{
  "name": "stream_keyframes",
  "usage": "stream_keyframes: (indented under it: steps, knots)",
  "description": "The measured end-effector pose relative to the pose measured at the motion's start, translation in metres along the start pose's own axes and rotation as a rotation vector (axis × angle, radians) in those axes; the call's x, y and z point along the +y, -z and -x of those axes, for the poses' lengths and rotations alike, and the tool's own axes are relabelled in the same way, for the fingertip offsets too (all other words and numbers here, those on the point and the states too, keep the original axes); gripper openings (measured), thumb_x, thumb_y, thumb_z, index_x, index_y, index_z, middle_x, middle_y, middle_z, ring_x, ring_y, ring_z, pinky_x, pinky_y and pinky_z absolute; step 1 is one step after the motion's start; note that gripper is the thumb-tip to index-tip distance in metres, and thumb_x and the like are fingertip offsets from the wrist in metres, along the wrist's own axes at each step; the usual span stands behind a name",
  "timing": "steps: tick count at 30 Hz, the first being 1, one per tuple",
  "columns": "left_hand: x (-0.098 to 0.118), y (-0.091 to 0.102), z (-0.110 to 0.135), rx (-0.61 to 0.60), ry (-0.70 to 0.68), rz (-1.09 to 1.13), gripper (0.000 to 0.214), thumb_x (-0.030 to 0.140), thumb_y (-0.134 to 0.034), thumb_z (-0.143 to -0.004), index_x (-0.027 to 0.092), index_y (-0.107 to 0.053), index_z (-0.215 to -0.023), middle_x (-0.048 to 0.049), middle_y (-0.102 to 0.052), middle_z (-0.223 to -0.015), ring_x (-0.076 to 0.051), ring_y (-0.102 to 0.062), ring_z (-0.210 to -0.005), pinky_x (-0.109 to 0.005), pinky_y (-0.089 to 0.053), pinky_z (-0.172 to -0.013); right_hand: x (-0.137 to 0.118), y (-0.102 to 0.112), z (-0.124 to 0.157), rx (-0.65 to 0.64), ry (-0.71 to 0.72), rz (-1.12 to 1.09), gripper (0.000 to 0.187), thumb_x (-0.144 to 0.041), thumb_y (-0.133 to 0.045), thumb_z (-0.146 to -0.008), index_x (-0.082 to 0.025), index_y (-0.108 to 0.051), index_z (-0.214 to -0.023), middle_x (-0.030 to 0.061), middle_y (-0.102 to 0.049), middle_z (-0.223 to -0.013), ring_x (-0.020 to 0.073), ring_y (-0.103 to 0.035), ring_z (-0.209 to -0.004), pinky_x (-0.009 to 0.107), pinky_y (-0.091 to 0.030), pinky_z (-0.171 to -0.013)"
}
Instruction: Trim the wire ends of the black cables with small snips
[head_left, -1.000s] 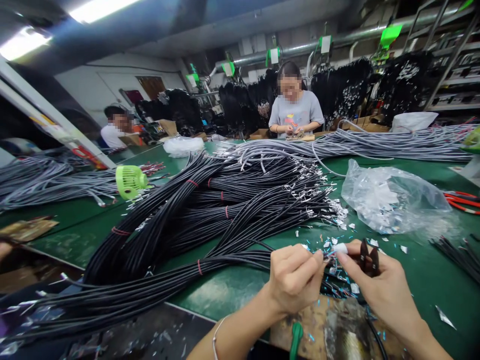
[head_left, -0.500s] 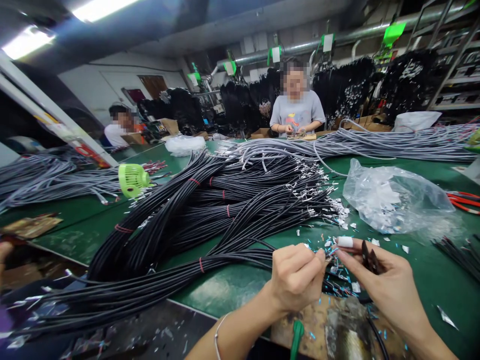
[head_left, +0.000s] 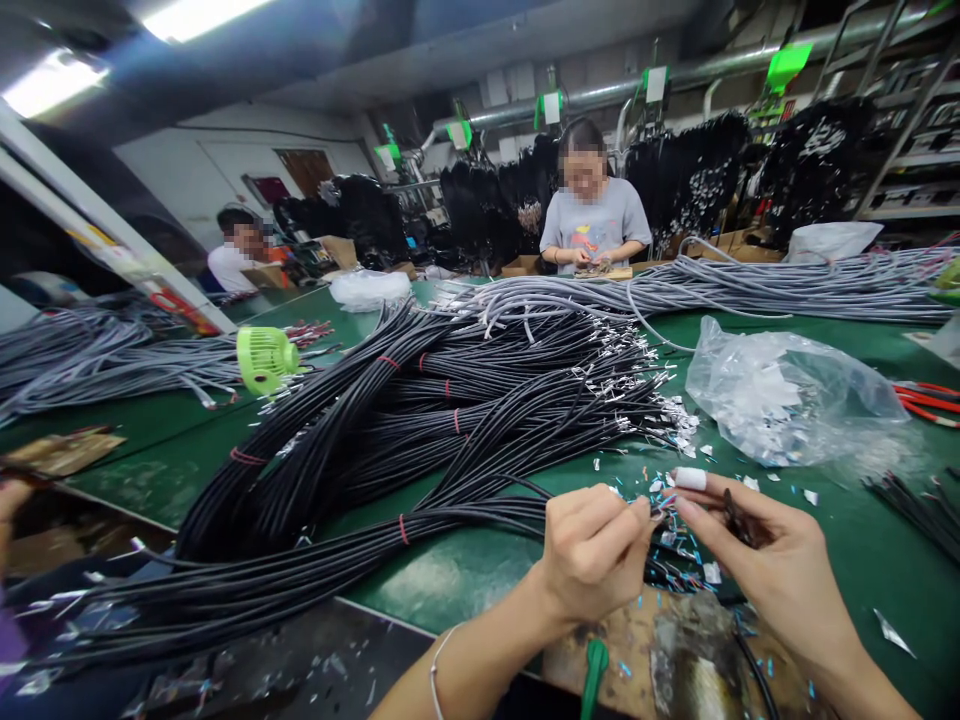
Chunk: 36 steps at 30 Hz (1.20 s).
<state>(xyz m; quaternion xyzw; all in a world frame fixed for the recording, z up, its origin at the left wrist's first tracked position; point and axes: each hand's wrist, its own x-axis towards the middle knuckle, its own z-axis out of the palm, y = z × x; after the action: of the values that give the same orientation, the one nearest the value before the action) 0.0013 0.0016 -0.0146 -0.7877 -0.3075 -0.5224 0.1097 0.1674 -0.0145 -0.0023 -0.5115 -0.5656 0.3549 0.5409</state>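
My left hand (head_left: 596, 555) is closed in a pinch on thin coloured wires (head_left: 660, 510) at a cable end. Across from it, my right hand (head_left: 787, 555) pinches at the same wires with thumb and forefinger. White tape (head_left: 690, 479) wraps one of its fingertips. Tucked within the right palm are dark wire cutters (head_left: 733, 518), mostly covered by the fingers. Below the hands lies a worn wooden board (head_left: 634, 640) with a metal block (head_left: 701, 650) and a green handle (head_left: 595, 670). Blue and white scraps surround the fingers.
Bundles of black cables (head_left: 360, 440) tied with red bands cover the green table (head_left: 465, 575). A clear plastic bag (head_left: 795, 390) sits at right. Grey cables (head_left: 712, 285) lie behind, and a green fan (head_left: 266, 360) stands left. One co-worker (head_left: 596, 215) sits opposite, another (head_left: 236, 255) far left.
My right hand has turned slightly, and less of the cutters shows. My left hand stays almost in place. The co-worker opposite has tilted their head lower.
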Motion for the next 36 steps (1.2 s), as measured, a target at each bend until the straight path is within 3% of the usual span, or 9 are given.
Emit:
stream_keyframes:
  steps: [6, 13, 18, 23, 30, 33, 36]
  knots:
    - [0.000, 0.000, -0.002, 0.003, -0.090, -0.012, 0.011, 0.003, -0.059, -0.077, 0.011, -0.062, -0.071, -0.0002, -0.059, -0.053, -0.010, -0.046, -0.046, -0.023, -0.037, -0.044, 0.004, 0.000, -0.001, 0.014, -0.022, 0.005, 0.022, -0.033, -0.075, -0.066, -0.020, -0.074, -0.084, 0.0033, -0.074, -0.077, 0.0182, -0.068, -0.066, 0.026, -0.058, -0.061]
    - [0.000, 0.001, -0.003, -0.034, -0.127, -0.050, 0.013, 0.003, -0.059, -0.078, 0.011, -0.063, -0.069, 0.0005, -0.057, -0.050, -0.010, -0.044, -0.045, -0.026, -0.031, -0.042, 0.011, 0.002, -0.006, -0.048, -0.111, -0.036, 0.031, -0.034, -0.074, -0.069, -0.018, -0.072, -0.095, 0.0051, -0.074, -0.078, 0.0166, -0.066, -0.061, 0.025, -0.055, -0.054]
    - [0.000, 0.000, -0.002, -0.039, -0.120, -0.090, 0.015, 0.005, -0.057, -0.080, 0.012, -0.063, -0.069, 0.0018, -0.054, -0.050, -0.010, -0.043, -0.045, -0.026, -0.030, -0.043, 0.008, 0.001, -0.006, -0.014, -0.089, -0.003, 0.030, -0.035, -0.074, -0.067, -0.017, -0.073, -0.091, 0.0065, -0.075, -0.078, 0.0186, -0.069, -0.063, 0.026, -0.057, -0.056]
    - [0.001, -0.004, 0.000, -0.012, -0.026, -0.081, 0.016, 0.008, -0.058, -0.079, 0.012, -0.063, -0.064, 0.0017, -0.047, -0.047, -0.010, -0.039, -0.044, -0.027, -0.029, -0.042, 0.009, -0.003, -0.001, 0.070, 0.058, 0.152, 0.028, -0.034, -0.070, -0.071, -0.017, -0.071, -0.094, 0.0052, -0.075, -0.078, 0.0176, -0.069, -0.062, 0.025, -0.057, -0.056]
    - [0.006, -0.001, -0.005, 0.020, 0.184, 0.081, 0.004, 0.008, -0.064, -0.074, 0.010, -0.066, -0.077, -0.0006, -0.058, -0.057, -0.009, -0.041, -0.043, -0.024, -0.030, -0.041, 0.012, -0.002, 0.008, 0.139, 0.535, 0.477, 0.018, -0.019, -0.067, -0.075, -0.025, -0.069, -0.092, -0.0020, -0.073, -0.076, 0.0116, -0.064, -0.053, 0.023, -0.055, -0.058]
    - [0.008, 0.002, -0.008, 0.021, 0.213, 0.168, 0.013, 0.007, -0.064, -0.074, 0.010, -0.068, -0.087, -0.0026, -0.063, -0.063, -0.009, -0.046, -0.047, -0.022, -0.036, -0.045, 0.009, 0.001, 0.006, 0.143, 0.481, 0.429, 0.019, -0.021, -0.067, -0.076, -0.024, -0.068, -0.095, -0.0020, -0.073, -0.076, 0.0124, -0.067, -0.056, 0.021, -0.056, -0.058]
    - [0.008, 0.004, -0.010, 0.038, 0.216, 0.198, 0.010, 0.006, -0.064, -0.075, 0.010, -0.069, -0.082, -0.0030, -0.062, -0.061, -0.010, -0.049, -0.050, -0.022, -0.038, -0.048, 0.006, 0.001, 0.004, 0.157, 0.379, 0.356, 0.023, -0.025, -0.064, -0.079, -0.022, -0.065, -0.103, 0.0004, -0.075, -0.083, 0.0145, -0.070, -0.064, 0.021, -0.057, -0.062]
